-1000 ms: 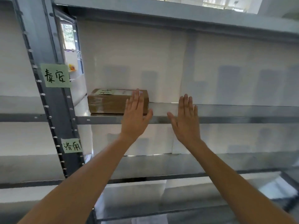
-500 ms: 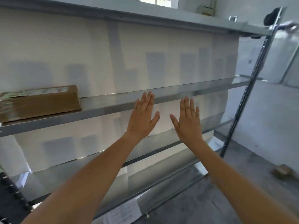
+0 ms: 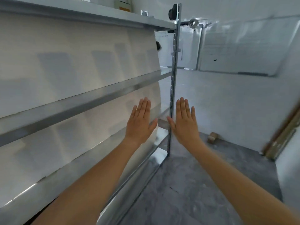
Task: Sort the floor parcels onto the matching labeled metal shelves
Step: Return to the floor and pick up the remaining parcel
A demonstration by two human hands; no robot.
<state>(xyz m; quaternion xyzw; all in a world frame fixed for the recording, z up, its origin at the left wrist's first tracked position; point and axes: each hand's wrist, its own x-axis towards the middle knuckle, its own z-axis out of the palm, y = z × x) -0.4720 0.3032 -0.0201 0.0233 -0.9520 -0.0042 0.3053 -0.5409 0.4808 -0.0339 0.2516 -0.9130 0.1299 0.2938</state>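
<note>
Both hands are raised before the metal shelving point(image 3: 90, 101), backs toward the camera, fingers straight and close together, holding nothing. The left hand point(image 3: 140, 121) lies in front of the white backing panel point(image 3: 78, 62) between two shelf boards; the right hand point(image 3: 185, 122) lies just right of the perforated steel upright point(image 3: 174, 75) at the shelving's right end. The thumbs point toward each other, a narrow gap between them, with the upright passing behind that gap.

The one parcel point(image 3: 212, 137) in view, a small brown cardboard box, sits on the floor point(image 3: 186, 184) beyond and to the right of the right hand, near the foot of the far wall and well apart from both hands.

Shelf boards are smooth, grey, reflective sheet metal running in long straight bands. The backing panel is matt white with faint grey rectangular patches. The floor is mottled grey, concrete-like. A whiteboard point(image 3: 243, 51) hangs on the far wall, and a brown plank point(image 3: 282, 132) leans at the right edge.
</note>
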